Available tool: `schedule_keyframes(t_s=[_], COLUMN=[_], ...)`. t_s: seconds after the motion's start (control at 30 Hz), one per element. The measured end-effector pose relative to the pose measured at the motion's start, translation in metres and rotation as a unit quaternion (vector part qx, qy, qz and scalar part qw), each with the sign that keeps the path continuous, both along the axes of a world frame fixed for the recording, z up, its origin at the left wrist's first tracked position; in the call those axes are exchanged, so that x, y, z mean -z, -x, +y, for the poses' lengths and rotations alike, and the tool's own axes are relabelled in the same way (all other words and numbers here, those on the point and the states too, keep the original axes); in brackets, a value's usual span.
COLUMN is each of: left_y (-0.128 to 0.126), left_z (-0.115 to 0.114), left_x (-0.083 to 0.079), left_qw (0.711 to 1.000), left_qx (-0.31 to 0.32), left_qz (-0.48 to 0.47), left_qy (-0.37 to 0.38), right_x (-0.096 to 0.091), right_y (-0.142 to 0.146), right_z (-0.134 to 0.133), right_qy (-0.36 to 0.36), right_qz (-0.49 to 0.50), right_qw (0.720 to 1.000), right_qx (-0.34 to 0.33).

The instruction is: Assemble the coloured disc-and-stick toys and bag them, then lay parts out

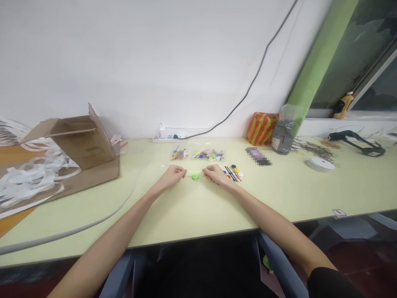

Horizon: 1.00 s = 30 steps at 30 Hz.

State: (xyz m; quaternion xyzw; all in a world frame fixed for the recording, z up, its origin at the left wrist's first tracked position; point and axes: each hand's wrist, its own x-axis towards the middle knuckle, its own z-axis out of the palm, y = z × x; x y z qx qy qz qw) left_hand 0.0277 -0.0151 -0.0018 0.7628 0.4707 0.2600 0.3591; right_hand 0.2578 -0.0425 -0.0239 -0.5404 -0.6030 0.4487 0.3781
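My left hand (173,174) and my right hand (215,174) rest on the pale yellow-green table (198,207), both with fingers pinched. Between them runs a thin bright green strip (194,171), each hand pinching one end. A small green round piece (195,177) lies on the table just under the strip. A cluster of small coloured pieces (234,171), sticks and round discs, lies right of my right hand. Two clear bags of coloured parts (198,154) lie just beyond my hands.
An open cardboard box (80,140) with white strips (27,178) stands at the left. A grey cable (77,227) crosses the table. A power strip (169,135), a striped bag (262,127), a grey jar (283,138), a phone (259,156) and a white reel (321,164) lie behind and right.
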Motion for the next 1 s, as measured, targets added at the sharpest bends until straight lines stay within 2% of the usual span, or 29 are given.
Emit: schedule_keyframes(t_s=[0.13, 0.3, 0.47, 0.67, 0.87, 1.0], left_y=[0.000, -0.003, -0.005, -0.008, -0.007, -0.005], left_z=[0.001, 0.002, 0.005, 0.012, 0.011, 0.010], left_x=[0.004, 0.007, 0.010, 0.014, 0.018, 0.015], left_qw=[1.000, 0.998, 0.994, 0.988, 0.984, 0.984], left_qx=[-0.001, -0.002, 0.000, 0.004, -0.014, -0.005], left_qz=[0.029, 0.059, 0.084, 0.125, 0.150, 0.147], left_qy=[-0.002, -0.033, -0.073, -0.087, -0.095, -0.101], right_x=[-0.005, -0.007, -0.006, -0.007, -0.006, -0.003], right_y=[-0.001, -0.001, -0.005, -0.009, -0.009, -0.008], right_z=[-0.002, -0.001, 0.004, 0.010, 0.015, 0.011], right_qy=[-0.071, -0.087, -0.051, 0.000, -0.019, -0.066], right_qz=[-0.130, -0.196, -0.199, -0.183, -0.206, -0.213], right_qw=[0.989, 0.977, 0.978, 0.982, 0.976, 0.973], right_qx=[-0.019, -0.011, -0.035, -0.046, -0.073, -0.053])
